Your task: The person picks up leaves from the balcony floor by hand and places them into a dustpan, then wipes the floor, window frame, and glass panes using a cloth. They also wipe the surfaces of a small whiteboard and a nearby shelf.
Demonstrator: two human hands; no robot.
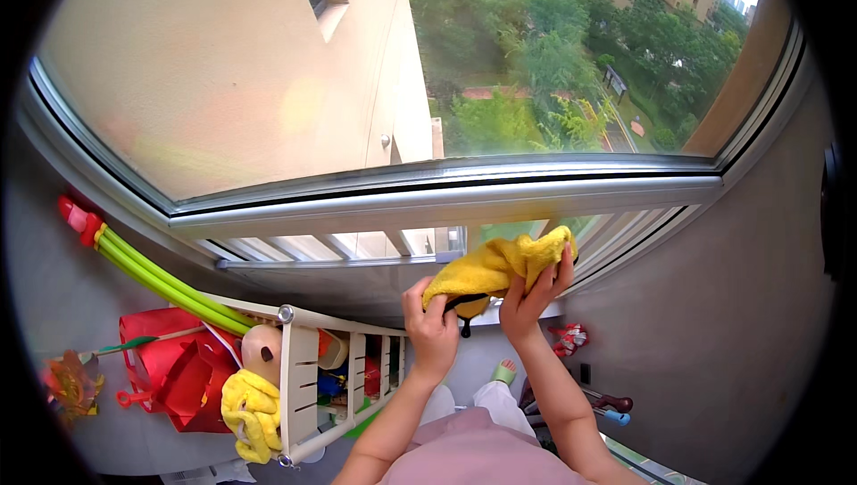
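A yellow plush cloth (495,264) is stretched between my two hands, in front of the lower window rail. My left hand (432,331) grips its left end, thumb and fingers closed on the fabric. The right end is pinched by my right hand (535,297), with the fingers raised along it. Under the cloth hangs a yellow-orange piece with black edging and a short black tip (466,328). Whether that piece is part of the cloth or a separate thing, I cannot tell.
Ahead is a large window pane (301,103) above a silver frame (455,184). At left stands a cream plastic shelf (301,384) holding toys, with another yellow cloth (251,411) draped on its end. A red bag (167,364) and green tubes (167,284) are beside it. Umbrella-like handles (612,405) lie at right.
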